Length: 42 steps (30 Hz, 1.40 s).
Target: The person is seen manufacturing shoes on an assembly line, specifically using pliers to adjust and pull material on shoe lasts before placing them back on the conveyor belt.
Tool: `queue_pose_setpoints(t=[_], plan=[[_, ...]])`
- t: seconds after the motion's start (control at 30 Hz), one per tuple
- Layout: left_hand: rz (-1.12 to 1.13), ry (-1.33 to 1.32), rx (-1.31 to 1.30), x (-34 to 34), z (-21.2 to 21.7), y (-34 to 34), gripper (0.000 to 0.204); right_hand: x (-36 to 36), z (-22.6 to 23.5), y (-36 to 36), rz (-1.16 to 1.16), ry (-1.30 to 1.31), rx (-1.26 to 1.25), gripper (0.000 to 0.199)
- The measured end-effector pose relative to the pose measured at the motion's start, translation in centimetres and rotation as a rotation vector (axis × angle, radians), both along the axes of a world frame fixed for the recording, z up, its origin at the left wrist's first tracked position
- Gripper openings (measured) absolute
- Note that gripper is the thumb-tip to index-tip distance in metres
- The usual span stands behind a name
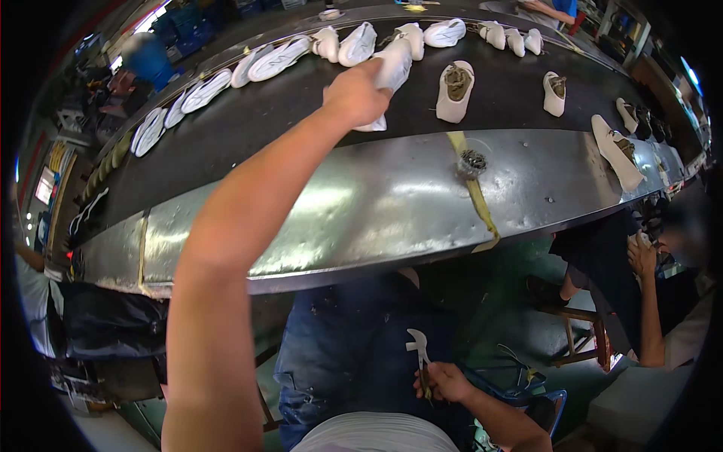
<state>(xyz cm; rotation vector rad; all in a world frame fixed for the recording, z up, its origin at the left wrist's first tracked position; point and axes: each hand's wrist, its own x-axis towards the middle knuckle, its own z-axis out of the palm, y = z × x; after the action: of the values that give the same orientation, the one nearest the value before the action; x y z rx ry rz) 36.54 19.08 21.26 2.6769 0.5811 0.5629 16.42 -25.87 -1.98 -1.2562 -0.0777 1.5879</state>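
- We had our left hand point(354, 96) stretched out over the dark work surface point(301, 113), its fingers curled around a white shoe point(396, 66) (the exact spot where the fingertips pressed was hidden).
- Just under that hand we saw the end of another white piece point(372, 125), and we could not tell whether the hand touched it.
- Our right hand point(446, 382) was low over our lap, its fingers closed around the handles of a metal hand tool point(418, 346) (its head, shaped rather like a hammer's, pointed up and away from us).
- The gripped shoe was near the far side of the surface, just beside a curved row of white shoe pieces point(280, 59).
- To its right we had two white shoes with dark openings, one nearer point(449, 109) and one farther right point(554, 104).
- Between us and them, on the shiny metal ledge point(361, 200), stood a small round container point(473, 162) over a yellowish strip point(480, 207).
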Motion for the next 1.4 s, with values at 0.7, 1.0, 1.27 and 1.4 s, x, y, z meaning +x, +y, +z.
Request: queue_pose_setpoints(t=[0.7,1.0,1.27,1.4], plan=[[0.4,-0.067,-0.201,19.2,-11.1,18.2,0.083,8.3,-2.0,6.8,-0.014,0.194,0.025,0.05],[0.373,-0.017,-0.267,24.9,-11.6,24.3,0.093,9.9,-1.9,9.4,-0.028,0.161,-0.053,0.046],[0.266,0.171,-0.087,15.6,-9.6,23.3,0.089,8.7,-1.0,8.3,0.024,0.228,-0.065,0.049],[0.197,0.22,-0.123,3.2,-6.9,20.9,0.08,6.1,-1.2,6.6,-0.004,0.224,-0.044,0.053]])
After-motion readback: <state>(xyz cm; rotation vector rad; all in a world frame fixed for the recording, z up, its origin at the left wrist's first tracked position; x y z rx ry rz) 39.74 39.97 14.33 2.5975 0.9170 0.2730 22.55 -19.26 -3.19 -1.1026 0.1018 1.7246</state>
